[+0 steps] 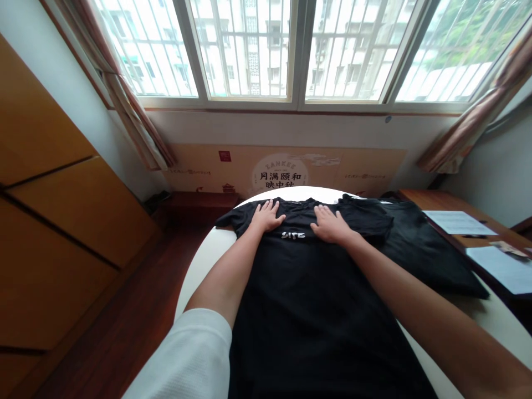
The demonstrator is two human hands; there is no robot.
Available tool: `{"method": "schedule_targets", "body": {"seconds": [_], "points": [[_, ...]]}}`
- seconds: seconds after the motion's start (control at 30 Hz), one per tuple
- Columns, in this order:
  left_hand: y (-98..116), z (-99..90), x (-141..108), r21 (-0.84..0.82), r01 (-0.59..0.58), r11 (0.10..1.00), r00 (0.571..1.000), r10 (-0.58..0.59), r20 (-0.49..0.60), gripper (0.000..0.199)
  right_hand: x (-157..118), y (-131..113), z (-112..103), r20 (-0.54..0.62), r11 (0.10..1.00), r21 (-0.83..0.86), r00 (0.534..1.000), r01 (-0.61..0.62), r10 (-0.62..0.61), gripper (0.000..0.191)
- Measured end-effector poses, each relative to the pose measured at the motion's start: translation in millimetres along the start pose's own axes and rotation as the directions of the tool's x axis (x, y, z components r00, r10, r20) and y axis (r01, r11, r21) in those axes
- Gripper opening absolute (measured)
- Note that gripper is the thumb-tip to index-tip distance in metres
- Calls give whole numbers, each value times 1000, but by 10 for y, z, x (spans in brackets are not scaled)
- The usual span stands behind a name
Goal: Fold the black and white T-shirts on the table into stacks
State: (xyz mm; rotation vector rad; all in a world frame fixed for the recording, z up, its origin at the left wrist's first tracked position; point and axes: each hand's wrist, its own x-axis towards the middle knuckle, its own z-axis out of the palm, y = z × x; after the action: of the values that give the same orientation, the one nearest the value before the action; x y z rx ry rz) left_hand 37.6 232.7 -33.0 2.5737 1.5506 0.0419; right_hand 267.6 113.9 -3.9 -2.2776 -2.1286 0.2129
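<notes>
A black T-shirt [303, 299] with small white lettering on its chest lies spread on a white round-edged table [195, 282]. Its collar points toward the window, and its lower part runs out of view at the bottom. My left hand [268, 216] lies flat on the shirt's upper left, fingers spread toward the collar. Across the lettering, my right hand [330, 224] rests flat on the upper right, fingers also stretched out. Neither hand grips the cloth. The shirt's right sleeve reaches over toward another dark garment [432, 244] on the table.
A wooden desk [419, 200] with papers [457, 222] stands at the right. Wooden cabinet doors [58, 221] line the left. Beyond the table are a printed board [199, 160], barred windows [245, 50] and a tied curtain [128, 111].
</notes>
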Motion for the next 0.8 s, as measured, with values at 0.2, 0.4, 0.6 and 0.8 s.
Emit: {"method": "schedule_targets", "body": {"seconds": [0.2,0.4,0.6,0.8], "points": [[-19,38,13,-35,52,998,998,-52,-18,89,467,-446,313,12,995,97,1000,22,-23,72],[-41,45,49,-66,53,996,999,-53,-5,89,524,-236,325,13,995,101,1000,18,-19,72],[-14,30,54,-58,52,997,999,-53,-6,94,30,-334,365,-31,998,24,998,50,-49,83],[-1,-1,56,-27,44,999,999,-45,-6,91,-1356,-796,405,-117,915,28,910,403,-397,81]]}}
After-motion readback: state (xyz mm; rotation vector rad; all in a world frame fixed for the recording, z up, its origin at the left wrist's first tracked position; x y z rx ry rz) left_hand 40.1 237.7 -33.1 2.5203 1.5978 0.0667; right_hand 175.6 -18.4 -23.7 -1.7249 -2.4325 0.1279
